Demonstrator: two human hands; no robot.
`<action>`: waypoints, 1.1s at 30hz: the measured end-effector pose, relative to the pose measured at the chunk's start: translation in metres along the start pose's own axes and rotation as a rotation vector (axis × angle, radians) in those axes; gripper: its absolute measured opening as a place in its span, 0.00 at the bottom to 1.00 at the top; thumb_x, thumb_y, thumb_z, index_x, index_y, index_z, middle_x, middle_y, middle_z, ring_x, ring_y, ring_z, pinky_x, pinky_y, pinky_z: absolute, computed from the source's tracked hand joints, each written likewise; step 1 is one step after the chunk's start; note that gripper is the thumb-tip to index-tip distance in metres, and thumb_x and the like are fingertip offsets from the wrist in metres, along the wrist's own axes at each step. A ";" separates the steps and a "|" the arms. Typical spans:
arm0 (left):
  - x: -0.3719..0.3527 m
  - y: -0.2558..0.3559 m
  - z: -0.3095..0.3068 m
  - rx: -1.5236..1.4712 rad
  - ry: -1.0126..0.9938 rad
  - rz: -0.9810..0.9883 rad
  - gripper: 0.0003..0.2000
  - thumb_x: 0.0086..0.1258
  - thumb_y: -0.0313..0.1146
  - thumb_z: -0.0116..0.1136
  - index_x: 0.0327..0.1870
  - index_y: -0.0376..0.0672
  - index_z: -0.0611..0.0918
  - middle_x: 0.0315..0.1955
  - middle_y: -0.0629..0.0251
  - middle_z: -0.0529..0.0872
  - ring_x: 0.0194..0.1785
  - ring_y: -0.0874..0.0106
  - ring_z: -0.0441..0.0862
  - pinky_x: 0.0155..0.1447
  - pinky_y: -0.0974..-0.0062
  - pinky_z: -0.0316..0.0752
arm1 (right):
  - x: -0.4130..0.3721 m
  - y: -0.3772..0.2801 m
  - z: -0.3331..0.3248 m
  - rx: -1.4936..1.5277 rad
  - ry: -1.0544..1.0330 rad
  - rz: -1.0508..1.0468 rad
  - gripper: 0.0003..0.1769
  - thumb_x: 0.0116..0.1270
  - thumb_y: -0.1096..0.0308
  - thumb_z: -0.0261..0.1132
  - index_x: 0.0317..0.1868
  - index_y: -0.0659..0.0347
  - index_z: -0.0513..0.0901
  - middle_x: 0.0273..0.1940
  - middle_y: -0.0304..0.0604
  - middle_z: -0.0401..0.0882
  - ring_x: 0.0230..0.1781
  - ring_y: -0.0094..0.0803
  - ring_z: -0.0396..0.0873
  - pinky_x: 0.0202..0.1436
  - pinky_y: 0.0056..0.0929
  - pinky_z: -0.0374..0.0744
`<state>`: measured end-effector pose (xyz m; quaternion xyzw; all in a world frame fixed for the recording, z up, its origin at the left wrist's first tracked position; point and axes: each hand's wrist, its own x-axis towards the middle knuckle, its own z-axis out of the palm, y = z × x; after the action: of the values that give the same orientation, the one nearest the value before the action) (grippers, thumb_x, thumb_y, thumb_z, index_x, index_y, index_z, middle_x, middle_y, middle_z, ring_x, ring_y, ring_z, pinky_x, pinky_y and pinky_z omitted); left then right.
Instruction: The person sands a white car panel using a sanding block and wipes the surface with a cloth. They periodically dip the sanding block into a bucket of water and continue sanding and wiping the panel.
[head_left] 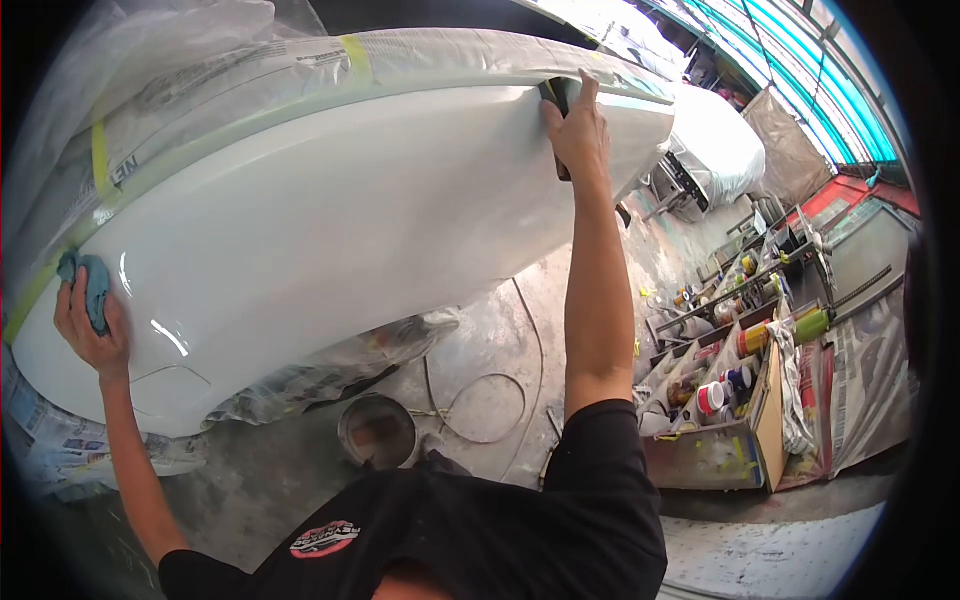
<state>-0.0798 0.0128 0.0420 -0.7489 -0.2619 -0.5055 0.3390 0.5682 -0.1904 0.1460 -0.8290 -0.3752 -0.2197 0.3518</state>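
Observation:
A long white car body panel (330, 210) stretches across the view, its upper edge bordered by plastic masking film (440, 55) and yellow-green tape (357, 60). At the panel's left end my left hand (92, 330) rests near the edge, its fingers closed on a crumpled blue-green cloth (96, 290). Far along the top edge, my right hand (583, 130) grips a dark sanding block (562, 165) against the white surface. Part of the block is hidden behind my fingers.
Below the panel stands a bucket (345, 432) holding liquid, with a thin hose (522, 390) looped on the floor. To the right, a cart (700, 460) carries several cans and jars. Another wrapped vehicle (720, 145) is farther back.

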 end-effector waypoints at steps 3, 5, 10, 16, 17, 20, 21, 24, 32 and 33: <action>-0.001 -0.001 0.001 0.003 0.004 -0.003 0.22 0.73 0.31 0.65 0.66 0.34 0.81 0.64 0.60 0.86 0.67 0.54 0.78 0.70 0.59 0.71 | -0.018 -0.036 0.001 -0.028 0.022 0.102 0.24 0.74 0.56 0.66 0.68 0.45 0.76 0.55 0.64 0.82 0.52 0.63 0.86 0.53 0.55 0.84; -0.001 -0.002 0.002 0.003 0.006 0.001 0.21 0.73 0.30 0.65 0.66 0.34 0.81 0.64 0.60 0.86 0.67 0.54 0.78 0.70 0.59 0.71 | -0.046 -0.074 0.007 -0.068 0.016 -0.054 0.28 0.72 0.54 0.67 0.71 0.41 0.74 0.51 0.61 0.86 0.49 0.62 0.87 0.53 0.55 0.84; -0.004 -0.010 0.004 -0.014 0.022 0.047 0.20 0.75 0.31 0.64 0.65 0.33 0.81 0.64 0.59 0.86 0.66 0.51 0.79 0.69 0.59 0.71 | -0.081 -0.118 -0.005 0.010 -0.093 -0.296 0.33 0.69 0.57 0.69 0.74 0.39 0.72 0.53 0.62 0.82 0.49 0.63 0.86 0.53 0.56 0.84; -0.002 -0.004 0.002 -0.030 0.008 0.034 0.21 0.77 0.32 0.63 0.67 0.32 0.80 0.65 0.59 0.86 0.67 0.52 0.77 0.71 0.58 0.71 | 0.010 0.004 0.000 -0.144 -0.025 -0.116 0.36 0.70 0.50 0.69 0.78 0.36 0.72 0.55 0.61 0.81 0.54 0.60 0.85 0.57 0.57 0.82; -0.002 -0.004 0.002 -0.034 0.014 0.032 0.21 0.77 0.32 0.63 0.67 0.32 0.80 0.65 0.60 0.85 0.68 0.53 0.77 0.71 0.58 0.71 | 0.010 0.003 -0.002 -0.200 -0.013 -0.113 0.37 0.70 0.48 0.69 0.79 0.36 0.72 0.55 0.61 0.81 0.55 0.60 0.85 0.59 0.57 0.81; -0.003 -0.004 0.004 -0.045 0.030 0.040 0.21 0.77 0.32 0.63 0.67 0.32 0.81 0.65 0.60 0.85 0.68 0.53 0.77 0.71 0.58 0.70 | -0.001 -0.006 -0.001 -0.172 0.024 -0.082 0.37 0.71 0.45 0.69 0.79 0.39 0.72 0.56 0.60 0.80 0.57 0.58 0.84 0.58 0.54 0.82; -0.002 -0.003 0.004 -0.046 0.027 0.033 0.21 0.77 0.32 0.63 0.67 0.32 0.81 0.65 0.60 0.85 0.68 0.53 0.77 0.71 0.58 0.70 | 0.003 -0.001 0.002 -0.170 0.019 -0.083 0.40 0.70 0.44 0.70 0.80 0.41 0.71 0.55 0.59 0.80 0.56 0.59 0.84 0.57 0.53 0.83; -0.002 -0.002 0.002 -0.034 0.016 0.022 0.21 0.76 0.32 0.63 0.67 0.32 0.80 0.65 0.59 0.85 0.68 0.54 0.77 0.70 0.58 0.70 | -0.003 -0.020 0.002 -0.169 -0.001 -0.024 0.38 0.70 0.47 0.71 0.77 0.44 0.72 0.55 0.58 0.81 0.57 0.56 0.85 0.56 0.52 0.83; -0.003 -0.005 0.001 -0.050 -0.004 0.021 0.22 0.73 0.29 0.65 0.67 0.33 0.80 0.63 0.57 0.86 0.67 0.53 0.79 0.69 0.59 0.71 | -0.037 -0.088 -0.009 0.033 -0.082 -0.879 0.34 0.66 0.53 0.77 0.70 0.45 0.78 0.59 0.46 0.85 0.60 0.47 0.84 0.64 0.42 0.80; -0.007 -0.010 0.000 -0.038 -0.021 0.031 0.22 0.74 0.28 0.65 0.67 0.32 0.80 0.63 0.57 0.86 0.66 0.53 0.79 0.69 0.60 0.72 | -0.021 -0.070 -0.013 0.109 -0.161 -0.820 0.34 0.64 0.57 0.78 0.71 0.47 0.79 0.59 0.46 0.85 0.60 0.46 0.84 0.64 0.40 0.80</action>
<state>-0.0893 0.0190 0.0379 -0.7644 -0.2440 -0.4974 0.3297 0.4990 -0.1768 0.1704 -0.6058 -0.7114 -0.2557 0.2482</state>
